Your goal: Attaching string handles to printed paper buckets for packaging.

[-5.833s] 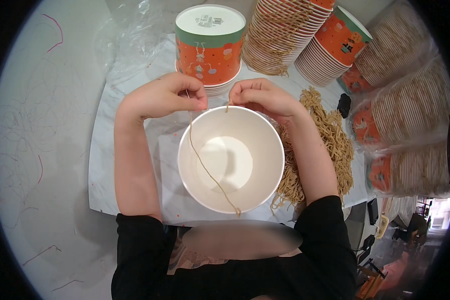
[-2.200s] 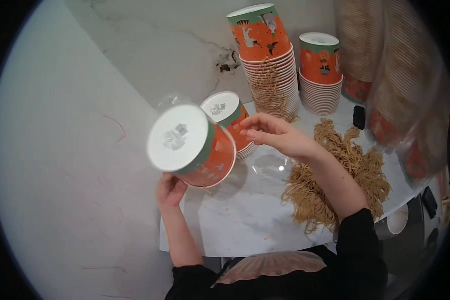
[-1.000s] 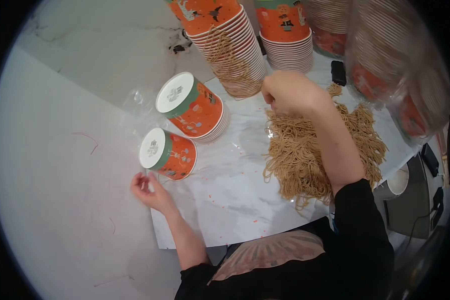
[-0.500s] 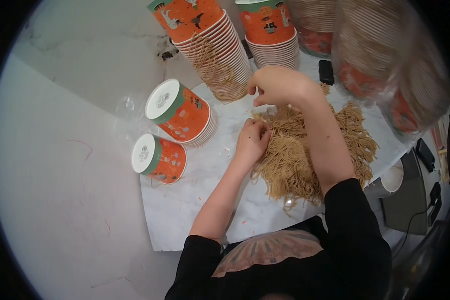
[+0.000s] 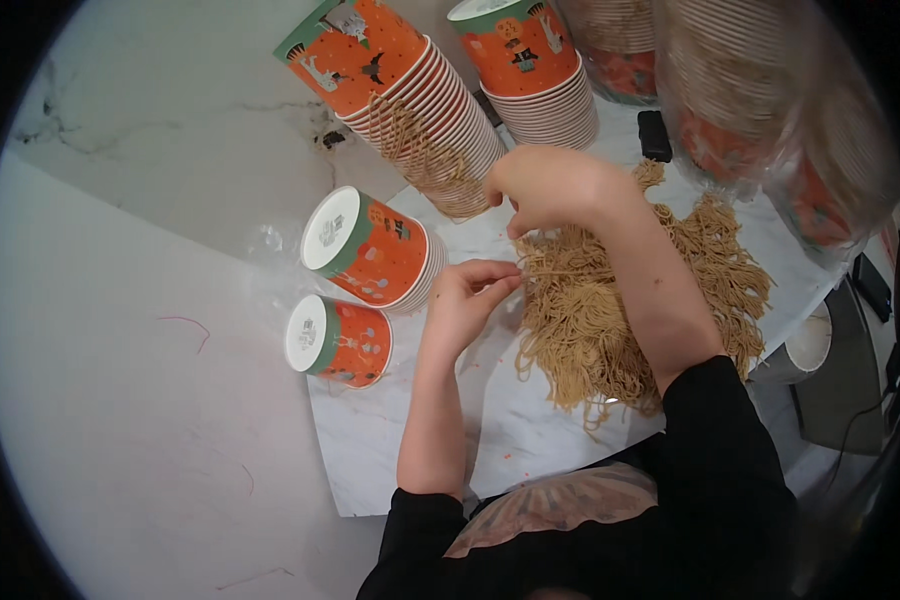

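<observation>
A large heap of tan, string-like strands (image 5: pixel 585 345) lies on the white marbled table. At its left edge my left hand (image 5: pixel 460 305) is closed, thumb and forefinger pinching the end of a thin tan strand that runs into the heap. My right hand (image 5: pixel 545 185) arches over the far left part of the heap, palm down, its fingers bent and drawn together; what they hold, if anything, is too small to make out. More tan strands (image 5: pixel 415 140) hang around a tall leaning stack of orange paper cups (image 5: pixel 370 65) just beyond it.
Two shorter upside-down orange cup stacks (image 5: pixel 385 250) (image 5: pixel 355 345) stand at the left. Another stack (image 5: pixel 525 70) and bagged cups (image 5: pixel 730 90) fill the back and right. A small black object (image 5: pixel 654 136) lies behind the heap. A white round container (image 5: pixel 808 345) sits off the right edge.
My left hand has moved left, away from the heap, its fingers now straighter in a pinch. My right hand stays over the heap, slightly lower. The whole view has shifted a little.
</observation>
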Tool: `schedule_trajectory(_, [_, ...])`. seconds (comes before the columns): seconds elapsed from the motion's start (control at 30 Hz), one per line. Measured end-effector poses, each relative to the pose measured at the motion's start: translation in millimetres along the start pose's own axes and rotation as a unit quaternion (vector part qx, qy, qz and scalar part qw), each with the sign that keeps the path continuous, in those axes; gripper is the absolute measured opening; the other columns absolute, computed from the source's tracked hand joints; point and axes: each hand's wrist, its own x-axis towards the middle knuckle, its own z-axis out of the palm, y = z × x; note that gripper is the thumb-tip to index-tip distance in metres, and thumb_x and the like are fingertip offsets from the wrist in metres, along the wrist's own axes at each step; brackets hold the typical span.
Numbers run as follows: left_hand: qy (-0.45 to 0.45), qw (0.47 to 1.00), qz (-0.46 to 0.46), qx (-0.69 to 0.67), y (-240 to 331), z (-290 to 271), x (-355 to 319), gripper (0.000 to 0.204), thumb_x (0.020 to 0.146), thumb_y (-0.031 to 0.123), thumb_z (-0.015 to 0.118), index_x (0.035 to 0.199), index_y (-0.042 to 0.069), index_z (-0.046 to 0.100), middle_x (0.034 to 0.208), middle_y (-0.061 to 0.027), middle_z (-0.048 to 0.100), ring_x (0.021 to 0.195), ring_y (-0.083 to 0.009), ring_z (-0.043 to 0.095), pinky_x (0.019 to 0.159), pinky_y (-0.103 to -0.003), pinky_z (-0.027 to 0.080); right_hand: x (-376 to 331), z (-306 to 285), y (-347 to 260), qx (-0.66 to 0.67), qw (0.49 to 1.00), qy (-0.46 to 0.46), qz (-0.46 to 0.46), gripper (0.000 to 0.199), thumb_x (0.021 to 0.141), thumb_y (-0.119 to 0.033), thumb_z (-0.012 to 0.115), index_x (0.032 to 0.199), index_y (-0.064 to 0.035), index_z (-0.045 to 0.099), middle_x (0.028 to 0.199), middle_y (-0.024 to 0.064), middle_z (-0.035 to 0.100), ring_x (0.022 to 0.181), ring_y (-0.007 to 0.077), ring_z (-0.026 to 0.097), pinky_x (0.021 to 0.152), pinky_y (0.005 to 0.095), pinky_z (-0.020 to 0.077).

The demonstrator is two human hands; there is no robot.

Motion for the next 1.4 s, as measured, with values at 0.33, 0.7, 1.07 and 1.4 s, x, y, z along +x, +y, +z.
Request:
schedule_trajectory(0.33, [0.144,0.988,0.043,0.034,58,-54,-43,0.017,0.091,0.002,0.069,0.107,-0.004,0.068,0.092,-0.0069,0.073,0.085,-0.0121,0.068,0.079,-0.026,0.052,1,19,-45,0.118,0.969,0.017,-0.218,0.030,0.083,-0.012,0.073,0.109,-0.0019,0.064,0.090,0.0105,0.071,0.087,0.0284,0.069,0.075,0.0389,0.0537])
schedule_trajectory(0.7, [0.032,0.995,0.035,-0.093,65,-101,-72,0.018,0.093,0.005,0.068,0.106,-0.006,0.073,0.087,-0.0072,0.071,0.082,-0.0126,0.065,0.078,-0.028,0.052,8,9,-48,0.369,0.898,0.147,-0.188,0.016,0.088,-0.015,0.066,0.096,-0.0006,0.070,0.077,0.0059,0.068,0.068,0.0128,0.063,0.063,0.0298,0.0502])
schedule_trajectory(1.07, [0.108,0.992,0.027,-0.066,72,-99,-76,0.017,0.097,0.010,0.065,0.102,-0.005,0.074,0.078,-0.0027,0.067,0.073,-0.0081,0.059,0.069,-0.023,0.048,5,16,-46,0.100,0.884,0.352,-0.291,0.037,0.089,-0.007,0.063,0.125,-0.0008,0.055,0.124,0.0163,0.059,0.115,0.0335,0.057,0.099,0.0426,0.0461])
schedule_trajectory(1.4, [0.148,0.988,-0.035,-0.014,69,-99,-76,0.030,0.100,0.024,0.065,0.083,-0.001,0.070,0.063,0.0018,0.056,0.055,-0.0036,0.045,0.051,-0.020,0.034,13,58,-93,0.336,0.915,0.059,-0.214,0.021,0.097,-0.018,0.061,0.109,-0.0009,0.057,0.093,0.0142,0.070,0.080,0.0263,0.067,0.069,0.0367,0.0502])
